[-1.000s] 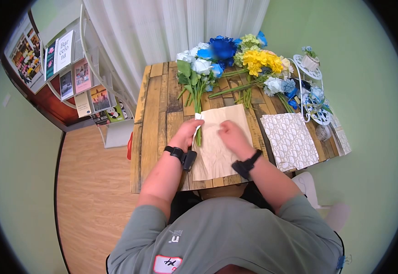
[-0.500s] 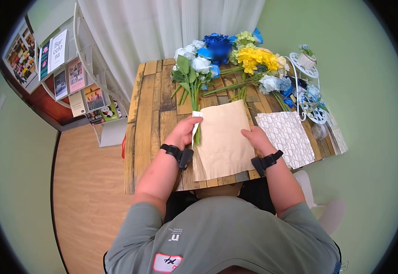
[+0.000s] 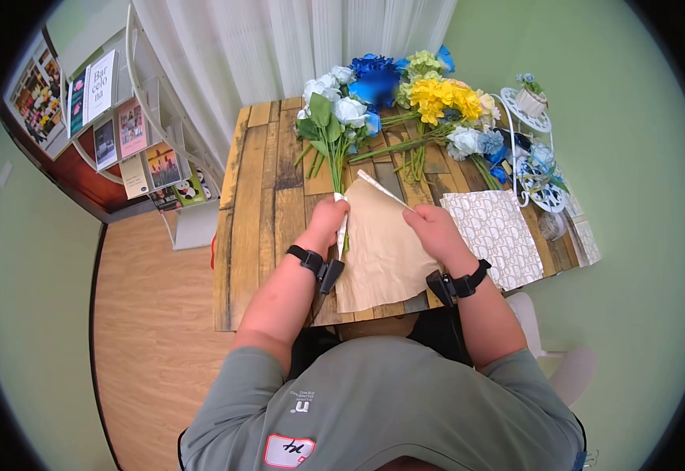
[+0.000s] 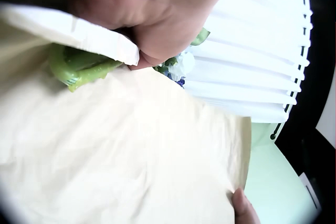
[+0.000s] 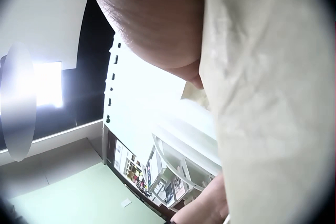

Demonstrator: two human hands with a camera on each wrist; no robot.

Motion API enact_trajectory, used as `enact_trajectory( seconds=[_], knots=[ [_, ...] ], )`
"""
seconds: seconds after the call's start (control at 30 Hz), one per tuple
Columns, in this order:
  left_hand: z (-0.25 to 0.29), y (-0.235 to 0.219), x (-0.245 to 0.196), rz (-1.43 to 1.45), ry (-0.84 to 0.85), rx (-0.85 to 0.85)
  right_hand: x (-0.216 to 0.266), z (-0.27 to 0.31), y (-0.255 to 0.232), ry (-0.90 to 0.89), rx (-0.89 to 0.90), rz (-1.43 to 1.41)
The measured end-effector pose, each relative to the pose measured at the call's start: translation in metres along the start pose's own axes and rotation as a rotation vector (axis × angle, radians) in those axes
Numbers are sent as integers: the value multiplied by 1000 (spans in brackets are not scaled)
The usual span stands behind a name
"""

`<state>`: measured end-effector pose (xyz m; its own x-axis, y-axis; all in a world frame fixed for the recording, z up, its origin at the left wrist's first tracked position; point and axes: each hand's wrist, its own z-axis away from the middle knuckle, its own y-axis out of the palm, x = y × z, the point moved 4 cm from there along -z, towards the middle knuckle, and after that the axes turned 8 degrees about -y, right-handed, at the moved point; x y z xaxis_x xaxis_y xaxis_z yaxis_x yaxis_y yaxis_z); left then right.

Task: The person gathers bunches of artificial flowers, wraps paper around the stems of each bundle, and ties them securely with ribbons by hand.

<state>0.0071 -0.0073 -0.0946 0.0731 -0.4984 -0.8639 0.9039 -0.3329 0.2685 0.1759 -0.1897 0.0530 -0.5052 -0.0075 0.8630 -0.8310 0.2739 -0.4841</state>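
Wrapping paper (image 3: 378, 247): a tan kraft sheet, creased, lying on the wooden table directly in front of you.
Paper state: its far right corner is raised off the table and folded inward toward 10 o'clock, showing a pale edge; the near half lies flat, its near edge at the table's edge.
Paper left edge: a white strip along it is curled up over the stems.
Flower bunch (image 3: 328, 118): white and pale blue blooms with broad green leaves, lying flat, heads toward 12 o'clock.
Stems (image 4: 79, 69): green, bundled together, their cut ends resting on the paper's left edge at 11 o'clock of the sheet.
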Motion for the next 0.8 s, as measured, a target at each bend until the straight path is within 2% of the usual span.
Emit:
enact_trajectory(
  seconds=[0.1, 0.17, 0.3, 0.37, 0.4, 0.53, 0.63, 0.67, 0.7, 0.73, 0.77, 0.8],
  knots=[
    [11, 5, -8, -21, -9, 68, 13, 2, 6, -38, 30, 19],
    [23, 11, -13, 178, -84, 183, 25, 2, 10, -49, 63, 53],
    [21, 9, -15, 283, -116, 258, 46, -6, 28, -74, 156, 45],
    [27, 15, -19, 380, -162, 430, 60, -6, 43, -120, 162, 25],
    [17, 10, -11, 385, -133, 493, 66, -5, 51, -161, 169, 2],
    [22, 9, -8, 513, -166, 386, 82, -3, 71, -139, 227, -11],
    [24, 1, -17, 551, -77, 337, 102, 10, 68, -166, 327, 21],
    [25, -4, -20, 540, -92, 460, 105, 15, 65, -232, 404, -11],
    [27, -5, -22, 527, -108, 583, 100, 16, 60, -234, 404, -9],
    [48, -1, -40, 494, -87, 493, 89, 16, 53, -85, 326, -281],
    [50, 1, -53, 631, -116, 721, 76, 13, 46, 64, 242, -549],
    [53, -1, -57, 679, -88, 722, 58, 1, 41, 57, 242, -545]
  ],
)
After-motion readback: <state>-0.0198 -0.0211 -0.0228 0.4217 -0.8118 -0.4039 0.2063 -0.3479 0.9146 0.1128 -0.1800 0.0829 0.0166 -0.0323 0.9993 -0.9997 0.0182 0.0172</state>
